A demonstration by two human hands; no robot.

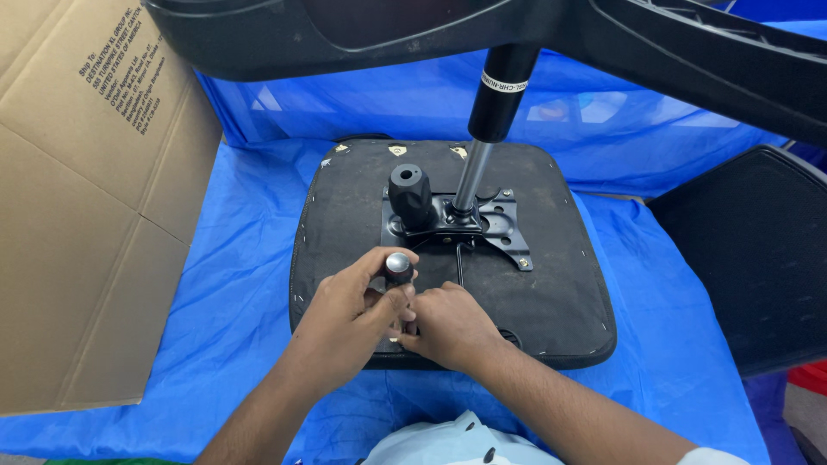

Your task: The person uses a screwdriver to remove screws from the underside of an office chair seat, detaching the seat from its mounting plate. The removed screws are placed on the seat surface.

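Near the front edge of the upturned black seat base (551,293), the left hand (349,323) clamps an upright screwdriver (399,269); the right hand (450,325) pinches closed just beside its shaft.

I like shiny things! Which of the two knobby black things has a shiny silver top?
The small black handle with the round silver cap, gripped in the left hand. The bigger ribbed black knob on the metal plate is all black.

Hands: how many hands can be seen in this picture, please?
2. The left hand grips a silver-capped tool on the upturned seat; the right hand rests beside it, touching it.
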